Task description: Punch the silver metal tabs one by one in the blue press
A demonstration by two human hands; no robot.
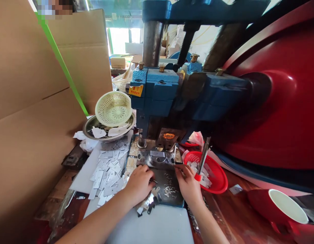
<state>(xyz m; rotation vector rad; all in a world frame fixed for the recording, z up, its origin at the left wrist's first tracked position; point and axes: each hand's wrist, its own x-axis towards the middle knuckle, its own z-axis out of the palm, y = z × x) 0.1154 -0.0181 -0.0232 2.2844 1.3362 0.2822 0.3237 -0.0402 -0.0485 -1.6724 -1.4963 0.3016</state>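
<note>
My left hand (140,183) is at the front left of the press die (157,158), its fingers curled inward. What they hold, if anything, is hidden. Just below its palm lies a small heap of shiny metal pieces (148,201). On the die's top sits a flat metal plate (157,154). My right hand (188,183) is by the die's front right corner, index finger and thumb drawn close together; whatever is between them is too small to name. Between both hands is a dark oily plate (168,186) with shiny droplets.
Flat metal blanks (109,169) are spread at left. Behind them a pale green basket (113,108) rests on a metal bowl (86,130). To the right are a red basket (223,181) of pieces, a red mug (263,203) and a large red flywheel (273,101). The blue press head (159,91) hangs above.
</note>
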